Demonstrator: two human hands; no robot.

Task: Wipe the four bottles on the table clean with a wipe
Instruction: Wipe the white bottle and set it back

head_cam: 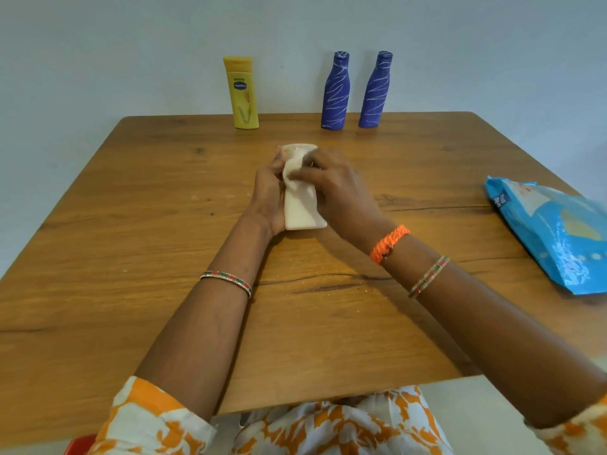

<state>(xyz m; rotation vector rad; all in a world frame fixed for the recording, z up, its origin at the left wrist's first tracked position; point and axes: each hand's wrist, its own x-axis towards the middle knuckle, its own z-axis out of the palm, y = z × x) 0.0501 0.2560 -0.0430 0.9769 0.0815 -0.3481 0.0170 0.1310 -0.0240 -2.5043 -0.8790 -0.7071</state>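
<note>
Centrally on the wooden table [131,257] both hands meet over a cream-white bottle [300,208], which lies with its cap end pointing toward the far edge. Bare wood spreads wide to the left of the hands and between the forearms and the near edge; to the right the room ends at a blue wipes packet [555,234] lying at the right edge. Along the far edge, against the pale wall, stand three upright bottles: one yellow lotion bottle [242,93] and, well apart to its right, two blue bottles with white streaks, the left blue bottle [335,91] just beside the right blue bottle [375,90]. That makes four bottles and one packet.

The left hand [267,195] curls round the cream-white bottle's left side, gripping it. The right hand [338,188] arches over the upper part, its fingers bent and pinching a white wipe [292,167] against the bottle. Both forearms stretch out above the table.
</note>
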